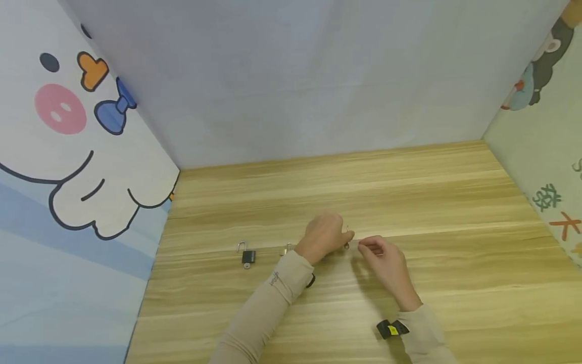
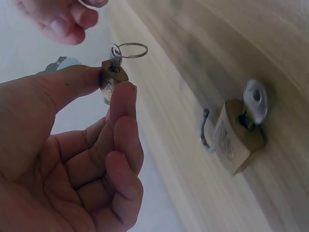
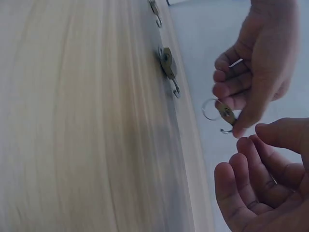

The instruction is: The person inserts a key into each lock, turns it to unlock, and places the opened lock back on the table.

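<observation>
My left hand (image 1: 324, 235) pinches a small brass padlock (image 2: 107, 88) between thumb and forefinger, above the wooden table. A key (image 2: 115, 54) with a thin split ring (image 2: 133, 50) sits at the padlock's keyhole end. In the right wrist view, the hooked end of its shackle (image 3: 225, 131) sticks out by the left thumb. Just to the right, my right hand (image 1: 385, 263) hovers with loosely bent fingers, thumb and forefinger tips close together and nothing visible between them. Another brass padlock (image 2: 235, 140), its key (image 2: 256, 100) in place and shackle swung out, lies on the table near the left hand.
A black padlock (image 1: 248, 257) with its shackle open and a round-headed key (image 1: 247, 265) lies on the left of the wood-grain table (image 1: 454, 283). The left sleeve (image 1: 268, 298) partly covers the brass padlock. Printed cloth walls border the table left and right, a plain one behind.
</observation>
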The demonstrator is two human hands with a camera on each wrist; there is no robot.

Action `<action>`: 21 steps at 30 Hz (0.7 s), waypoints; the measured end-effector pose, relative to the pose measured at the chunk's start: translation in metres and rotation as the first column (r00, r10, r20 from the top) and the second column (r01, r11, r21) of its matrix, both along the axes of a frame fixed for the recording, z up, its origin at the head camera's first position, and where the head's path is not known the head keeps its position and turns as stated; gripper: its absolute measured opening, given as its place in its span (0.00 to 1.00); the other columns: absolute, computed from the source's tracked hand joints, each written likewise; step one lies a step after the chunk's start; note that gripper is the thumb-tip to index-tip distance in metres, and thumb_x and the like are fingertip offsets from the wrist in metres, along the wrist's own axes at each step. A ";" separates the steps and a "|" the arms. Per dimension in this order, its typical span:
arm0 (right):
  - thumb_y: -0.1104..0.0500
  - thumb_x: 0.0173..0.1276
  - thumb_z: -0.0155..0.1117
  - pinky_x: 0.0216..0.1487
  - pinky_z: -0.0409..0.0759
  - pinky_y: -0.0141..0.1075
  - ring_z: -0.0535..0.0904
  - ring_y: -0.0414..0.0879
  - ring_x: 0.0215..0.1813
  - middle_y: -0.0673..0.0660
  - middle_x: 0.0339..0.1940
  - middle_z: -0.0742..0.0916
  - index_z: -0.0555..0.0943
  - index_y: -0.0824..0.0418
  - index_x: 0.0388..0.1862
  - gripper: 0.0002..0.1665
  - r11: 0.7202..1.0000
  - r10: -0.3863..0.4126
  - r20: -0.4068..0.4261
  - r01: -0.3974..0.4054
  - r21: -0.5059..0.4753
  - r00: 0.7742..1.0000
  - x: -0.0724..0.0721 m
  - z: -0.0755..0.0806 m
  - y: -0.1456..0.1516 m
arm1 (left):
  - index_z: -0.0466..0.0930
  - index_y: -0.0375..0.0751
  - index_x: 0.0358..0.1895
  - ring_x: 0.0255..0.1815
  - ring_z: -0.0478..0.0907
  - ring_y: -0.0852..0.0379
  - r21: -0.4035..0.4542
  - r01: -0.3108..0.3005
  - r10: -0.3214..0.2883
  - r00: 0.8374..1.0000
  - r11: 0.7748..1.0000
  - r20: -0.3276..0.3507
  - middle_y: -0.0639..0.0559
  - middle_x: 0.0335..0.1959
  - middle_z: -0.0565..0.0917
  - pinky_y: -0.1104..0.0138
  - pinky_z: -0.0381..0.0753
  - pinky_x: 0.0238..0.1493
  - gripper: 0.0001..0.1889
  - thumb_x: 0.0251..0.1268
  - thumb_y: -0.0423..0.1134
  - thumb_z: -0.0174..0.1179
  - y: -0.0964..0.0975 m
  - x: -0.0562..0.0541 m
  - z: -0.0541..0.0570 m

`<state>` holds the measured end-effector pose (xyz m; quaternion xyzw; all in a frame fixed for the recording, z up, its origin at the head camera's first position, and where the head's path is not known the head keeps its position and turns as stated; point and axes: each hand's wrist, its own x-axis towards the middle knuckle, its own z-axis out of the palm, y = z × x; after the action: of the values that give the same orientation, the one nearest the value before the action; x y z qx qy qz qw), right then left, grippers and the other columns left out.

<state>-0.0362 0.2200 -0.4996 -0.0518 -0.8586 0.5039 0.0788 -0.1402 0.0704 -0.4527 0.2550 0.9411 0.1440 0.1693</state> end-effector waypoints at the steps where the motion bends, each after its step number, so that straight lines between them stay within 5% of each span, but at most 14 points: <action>1: 0.61 0.71 0.66 0.43 0.81 0.35 0.83 0.48 0.40 0.56 0.40 0.88 0.84 0.64 0.44 0.08 1.000 -0.001 -0.001 0.001 0.000 1.000 0.001 0.001 0.002 | 0.66 0.48 0.13 0.09 0.57 0.66 -0.007 0.004 -0.004 1.000 1.000 0.001 0.60 0.08 0.61 0.74 0.56 0.11 0.27 0.71 0.54 0.60 0.002 0.000 -0.002; 13: 0.60 0.72 0.66 0.44 0.81 0.37 0.83 0.47 0.40 0.55 0.39 0.88 0.84 0.63 0.43 0.07 0.998 -0.010 0.004 0.010 0.063 1.000 0.009 0.002 0.015 | 0.64 0.48 0.14 0.07 0.56 0.66 -0.043 0.035 -0.032 0.997 0.998 0.070 0.59 0.07 0.60 0.75 0.58 0.10 0.27 0.71 0.51 0.61 0.016 0.004 -0.023; 21: 0.64 0.69 0.67 0.40 0.82 0.39 0.83 0.48 0.37 0.56 0.37 0.88 0.84 0.64 0.42 0.05 0.988 -0.031 -0.054 0.039 0.148 0.998 0.012 0.006 0.019 | 0.64 0.48 0.14 0.09 0.57 0.65 -0.071 0.031 -0.028 0.999 0.997 0.039 0.59 0.08 0.60 0.73 0.59 0.11 0.27 0.71 0.53 0.61 0.022 0.003 -0.028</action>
<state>-0.0242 0.2395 -0.4936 -0.0480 -0.8905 0.4381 0.1134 -0.1368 0.0924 -0.4811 0.2599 0.9384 0.1123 0.1982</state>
